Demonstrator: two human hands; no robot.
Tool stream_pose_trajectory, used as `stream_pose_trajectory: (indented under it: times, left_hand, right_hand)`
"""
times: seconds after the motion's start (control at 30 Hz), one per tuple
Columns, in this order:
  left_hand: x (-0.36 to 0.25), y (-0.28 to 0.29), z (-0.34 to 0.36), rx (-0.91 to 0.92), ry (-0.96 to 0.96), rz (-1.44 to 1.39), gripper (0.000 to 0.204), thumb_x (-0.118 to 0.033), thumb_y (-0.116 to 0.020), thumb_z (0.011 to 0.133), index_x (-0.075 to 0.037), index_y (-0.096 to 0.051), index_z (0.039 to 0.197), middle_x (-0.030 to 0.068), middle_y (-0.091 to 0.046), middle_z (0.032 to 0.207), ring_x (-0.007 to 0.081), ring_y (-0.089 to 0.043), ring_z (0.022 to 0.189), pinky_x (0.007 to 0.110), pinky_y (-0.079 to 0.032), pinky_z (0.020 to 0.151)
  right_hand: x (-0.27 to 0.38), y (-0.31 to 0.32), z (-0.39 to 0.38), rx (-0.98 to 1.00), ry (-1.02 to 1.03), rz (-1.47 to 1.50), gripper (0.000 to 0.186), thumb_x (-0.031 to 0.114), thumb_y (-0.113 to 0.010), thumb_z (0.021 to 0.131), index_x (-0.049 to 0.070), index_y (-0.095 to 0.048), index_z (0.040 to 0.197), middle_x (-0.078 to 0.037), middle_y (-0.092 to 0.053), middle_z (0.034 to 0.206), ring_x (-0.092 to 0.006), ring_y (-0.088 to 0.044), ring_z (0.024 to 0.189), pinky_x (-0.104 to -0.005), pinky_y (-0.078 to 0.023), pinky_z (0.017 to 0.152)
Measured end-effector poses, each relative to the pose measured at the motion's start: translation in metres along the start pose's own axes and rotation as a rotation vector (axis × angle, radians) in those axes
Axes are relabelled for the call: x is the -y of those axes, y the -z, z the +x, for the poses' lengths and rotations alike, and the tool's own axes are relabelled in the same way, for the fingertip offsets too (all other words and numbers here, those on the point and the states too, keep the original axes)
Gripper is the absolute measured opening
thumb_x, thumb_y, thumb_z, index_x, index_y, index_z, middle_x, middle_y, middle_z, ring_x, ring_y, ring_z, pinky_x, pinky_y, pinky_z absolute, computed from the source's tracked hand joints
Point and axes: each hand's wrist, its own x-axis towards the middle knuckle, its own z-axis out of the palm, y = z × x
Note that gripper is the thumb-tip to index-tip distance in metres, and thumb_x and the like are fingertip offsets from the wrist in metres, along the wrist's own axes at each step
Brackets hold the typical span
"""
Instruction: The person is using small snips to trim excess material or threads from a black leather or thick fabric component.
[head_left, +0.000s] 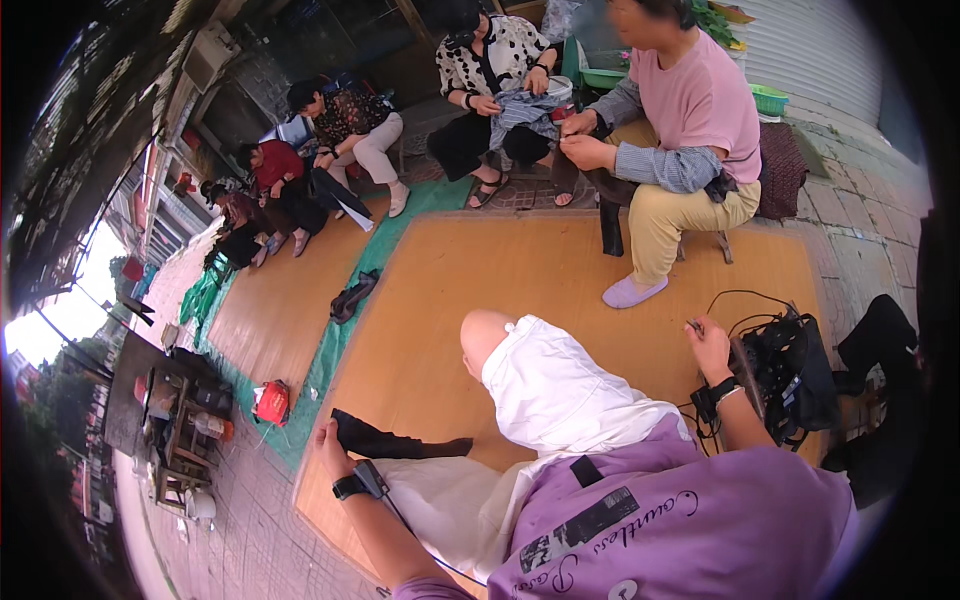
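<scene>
My left hand (330,452) is closed on one end of a long dark cloth (385,438). The cloth looks like a sock, lies over my left thigh in white shorts (560,385), and its narrow end reaches onto the tan board. My right hand (709,347) is raised off to the right, beside a black bag (790,360). Its fingers are pinched, and something small and dark, too small to name, shows at the fingertips. Both wrists wear black straps with devices.
A tan board (420,300) covers the ground under me. Ahead, a person in a pink top (700,110) sits on a low stool. Several other people sit further left, handling cloth. A dark bundle (352,297) and a red bag (271,402) lie on green sheeting (318,375).
</scene>
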Motion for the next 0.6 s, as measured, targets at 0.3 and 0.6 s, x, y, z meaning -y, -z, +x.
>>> stream_pose_trajectory:
  times: [0.3, 0.6]
  left_hand:
    - [-0.003, -0.034, -0.011, -0.027, 0.024, -0.007, 0.01, -0.013, -0.068, 0.091, -0.006, -0.065, 0.083, -0.0009, -0.064, 0.077, 0.0091, -0.058, 0.068, 0.024, -0.046, 0.064]
    - [-0.01, -0.046, -0.01, 0.015, -0.034, -0.064, 0.01, -0.012, -0.067, 0.091, -0.003, -0.067, 0.088, 0.0015, -0.068, 0.081, 0.0107, -0.062, 0.072, 0.025, -0.05, 0.068]
  right_hand:
    - [-0.037, -0.025, -0.005, 0.044, 0.129, 0.019, 0.026, 0.022, -0.066, 0.089, 0.001, -0.065, 0.104, -0.021, -0.068, 0.091, -0.0376, -0.067, 0.085, -0.0414, -0.052, 0.073]
    - [-0.034, -0.021, 0.003, 0.065, 0.078, 0.037, 0.028, 0.025, -0.066, 0.089, 0.0, -0.066, 0.1, -0.02, -0.07, 0.089, -0.0385, -0.067, 0.086, -0.0425, -0.052, 0.072]
